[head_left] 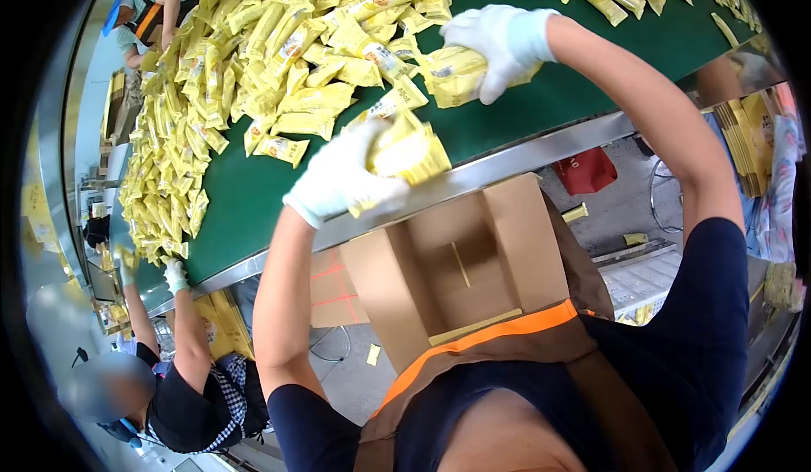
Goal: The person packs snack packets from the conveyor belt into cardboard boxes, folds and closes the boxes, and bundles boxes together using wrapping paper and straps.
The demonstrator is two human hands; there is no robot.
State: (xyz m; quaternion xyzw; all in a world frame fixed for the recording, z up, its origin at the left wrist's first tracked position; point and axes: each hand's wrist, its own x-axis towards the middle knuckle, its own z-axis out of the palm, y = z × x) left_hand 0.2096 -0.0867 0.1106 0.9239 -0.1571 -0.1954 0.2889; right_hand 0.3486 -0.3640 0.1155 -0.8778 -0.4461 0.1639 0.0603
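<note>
A green conveyor belt (230, 206) is heaped with yellow stick packets (317, 100). At its near edge, a left bundle (412, 153) is clamped in the gloved left hand (345, 172); on the belt, a right bundle (449, 77) is gripped by the gloved right hand (500, 43), apparently bunched for holding several together. An open carton (530, 248) seems placed below for easy reach. Packet counts are hidden by the gloves; the left bundle's print is blurred.

Legible markings: none.
Dark and orange print stands on the yellow packets (291, 46), too small and blurred for reading. The red item (587, 174) carries a few pale characters on its upper face; these likewise cannot be resolved.
</note>
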